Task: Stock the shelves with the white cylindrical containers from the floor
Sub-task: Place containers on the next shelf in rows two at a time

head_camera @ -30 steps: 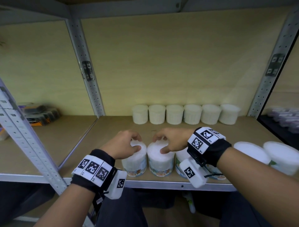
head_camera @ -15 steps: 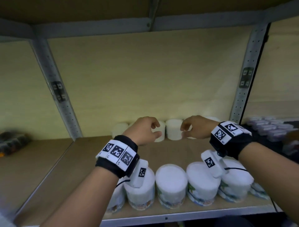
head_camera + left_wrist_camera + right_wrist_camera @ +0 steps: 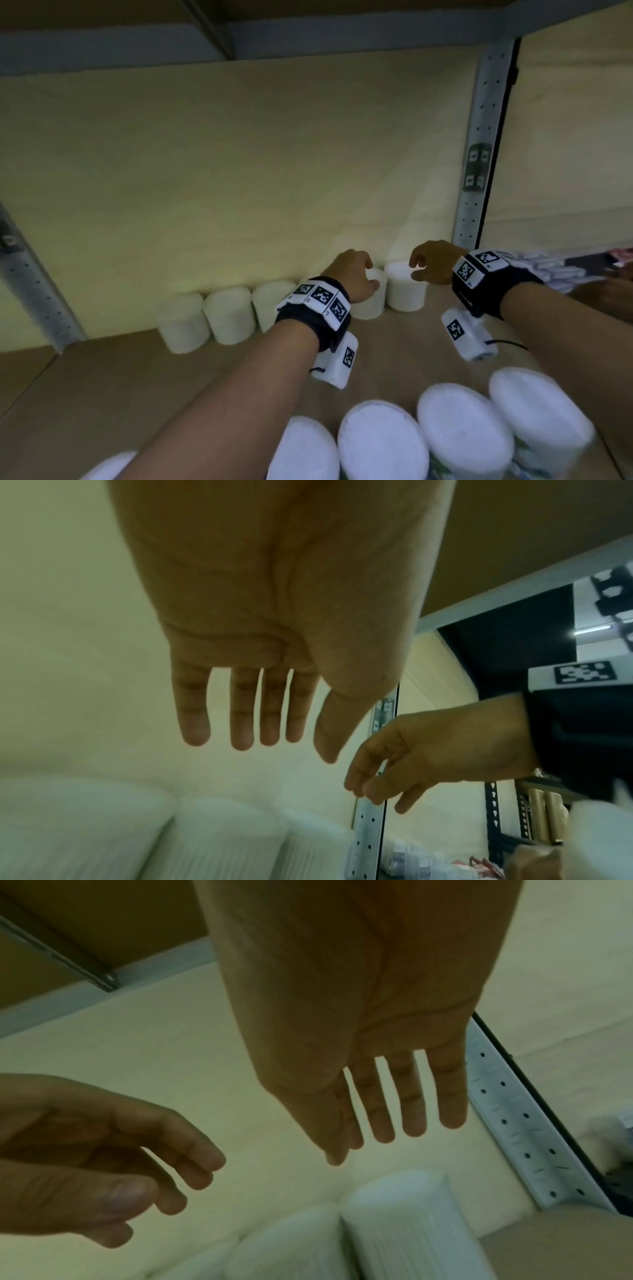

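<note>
front row of containers (image 3: 380, 445) blocks shelf edge | back row (image 3: 229, 318) lines rear wall | mid-shelf free

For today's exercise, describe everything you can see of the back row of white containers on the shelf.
The back row of white containers stands upright on the brown shelf board, side by side against the pale yellow back panel. Six show, partly hidden by the left hand. They look like ribbed white plastic cylinders. Both hands hover open above the right end; the right hand holds nothing.
</note>
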Demonstrator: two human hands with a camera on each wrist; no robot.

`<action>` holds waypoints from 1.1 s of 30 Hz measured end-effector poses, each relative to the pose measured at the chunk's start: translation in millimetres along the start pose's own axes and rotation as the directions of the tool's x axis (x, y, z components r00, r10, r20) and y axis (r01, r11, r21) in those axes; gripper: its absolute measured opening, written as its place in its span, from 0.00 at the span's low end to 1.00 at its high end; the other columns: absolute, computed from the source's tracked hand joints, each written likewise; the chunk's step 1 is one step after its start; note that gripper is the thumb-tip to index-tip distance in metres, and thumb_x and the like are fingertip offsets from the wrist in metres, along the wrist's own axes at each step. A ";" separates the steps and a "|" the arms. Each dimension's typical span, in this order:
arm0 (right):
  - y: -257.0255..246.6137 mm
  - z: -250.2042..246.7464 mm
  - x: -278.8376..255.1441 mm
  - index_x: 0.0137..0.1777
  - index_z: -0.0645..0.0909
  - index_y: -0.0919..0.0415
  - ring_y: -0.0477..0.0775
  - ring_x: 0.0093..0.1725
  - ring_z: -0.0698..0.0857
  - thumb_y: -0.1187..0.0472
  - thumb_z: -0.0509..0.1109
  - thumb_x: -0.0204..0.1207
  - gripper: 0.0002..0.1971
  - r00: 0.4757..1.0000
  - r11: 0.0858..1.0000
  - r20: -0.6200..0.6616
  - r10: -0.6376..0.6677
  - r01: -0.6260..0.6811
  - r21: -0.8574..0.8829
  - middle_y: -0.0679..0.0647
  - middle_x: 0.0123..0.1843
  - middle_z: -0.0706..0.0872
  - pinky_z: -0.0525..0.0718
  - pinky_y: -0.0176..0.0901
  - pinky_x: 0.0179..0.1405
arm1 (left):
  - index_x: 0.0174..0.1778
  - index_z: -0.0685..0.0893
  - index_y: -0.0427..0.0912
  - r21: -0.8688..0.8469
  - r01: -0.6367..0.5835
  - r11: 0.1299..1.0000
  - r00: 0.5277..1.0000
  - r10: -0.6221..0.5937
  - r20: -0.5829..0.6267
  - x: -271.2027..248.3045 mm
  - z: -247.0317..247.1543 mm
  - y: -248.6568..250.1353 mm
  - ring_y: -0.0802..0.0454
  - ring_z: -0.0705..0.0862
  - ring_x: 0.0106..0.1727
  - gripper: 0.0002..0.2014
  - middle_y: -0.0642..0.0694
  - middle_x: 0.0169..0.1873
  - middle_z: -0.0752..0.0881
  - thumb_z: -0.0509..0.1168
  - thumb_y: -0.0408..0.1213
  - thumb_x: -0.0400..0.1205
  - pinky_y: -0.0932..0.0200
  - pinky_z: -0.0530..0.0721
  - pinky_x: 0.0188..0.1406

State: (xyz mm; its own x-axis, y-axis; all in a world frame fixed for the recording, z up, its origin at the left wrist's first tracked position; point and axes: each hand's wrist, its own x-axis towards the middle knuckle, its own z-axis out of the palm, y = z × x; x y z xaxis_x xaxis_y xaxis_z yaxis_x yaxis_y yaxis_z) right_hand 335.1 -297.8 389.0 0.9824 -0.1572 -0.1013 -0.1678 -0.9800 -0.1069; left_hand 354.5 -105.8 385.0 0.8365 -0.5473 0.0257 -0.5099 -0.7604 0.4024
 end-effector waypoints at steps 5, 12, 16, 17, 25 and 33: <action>13.1 14.8 30.3 0.68 0.78 0.58 0.58 0.70 0.77 0.49 0.66 0.80 0.20 1.000 1.000 -0.021 0.004 -0.004 -0.017 0.55 0.71 0.77 0.76 0.47 0.69 | 0.71 0.74 0.38 0.021 0.034 0.999 0.999 -0.034 -0.022 38.1 25.5 0.1 0.40 0.76 0.69 0.24 0.38 0.70 0.73 0.65 0.44 0.81 0.48 0.78 0.66; 9.4 31.8 62.8 0.71 0.75 0.63 0.60 0.69 0.79 0.42 0.66 0.78 0.29 0.997 0.995 0.074 0.007 0.000 -0.096 0.59 0.71 0.78 0.78 0.50 0.70 | 0.68 0.78 0.35 0.095 0.115 0.989 0.993 -0.113 -0.027 67.0 44.9 -20.3 0.38 0.77 0.68 0.24 0.36 0.68 0.76 0.66 0.46 0.81 0.47 0.80 0.65; 7.9 32.3 70.1 0.68 0.79 0.68 0.62 0.65 0.83 0.44 0.67 0.77 0.29 0.997 0.992 0.078 -0.010 0.020 -0.125 0.62 0.67 0.83 0.82 0.50 0.66 | 0.69 0.80 0.37 0.066 0.087 0.994 0.995 -0.084 -0.047 69.8 49.3 -29.2 0.39 0.77 0.69 0.24 0.38 0.68 0.76 0.68 0.47 0.80 0.48 0.78 0.68; 8.3 32.6 70.8 0.67 0.79 0.68 0.62 0.65 0.83 0.44 0.68 0.77 0.29 0.997 0.991 0.071 -0.013 0.022 -0.130 0.62 0.66 0.84 0.82 0.50 0.65 | 0.69 0.79 0.37 0.065 0.082 0.995 0.996 -0.079 -0.044 70.2 50.2 -30.6 0.39 0.76 0.69 0.24 0.38 0.68 0.76 0.67 0.47 0.80 0.47 0.78 0.68; 11.5 30.6 72.3 0.65 0.78 0.64 0.60 0.65 0.80 0.48 0.73 0.75 0.25 0.997 0.987 0.032 -0.066 0.070 -0.143 0.59 0.66 0.81 0.79 0.48 0.63 | 0.69 0.79 0.38 0.060 0.062 0.996 0.997 -0.059 -0.046 72.3 52.1 -34.2 0.40 0.75 0.70 0.24 0.38 0.68 0.76 0.67 0.48 0.80 0.45 0.76 0.69; 16.4 19.5 66.5 0.67 0.80 0.57 0.56 0.69 0.78 0.65 0.75 0.72 0.22 0.991 0.978 0.094 -0.091 0.107 -0.178 0.54 0.71 0.78 0.77 0.45 0.65 | 0.70 0.78 0.38 0.074 0.056 0.996 0.998 -0.053 -0.030 72.0 53.7 -35.5 0.40 0.73 0.71 0.24 0.38 0.68 0.75 0.66 0.48 0.81 0.44 0.75 0.70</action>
State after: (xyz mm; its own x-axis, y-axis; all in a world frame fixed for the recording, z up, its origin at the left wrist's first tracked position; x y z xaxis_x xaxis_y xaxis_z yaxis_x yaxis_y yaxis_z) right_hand 396.0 -321.9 361.3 0.9815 -0.0550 -0.1834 -0.0446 -0.9972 0.0606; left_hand 422.1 -137.0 323.4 0.8681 -0.4953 0.0312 -0.4761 -0.8133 0.3346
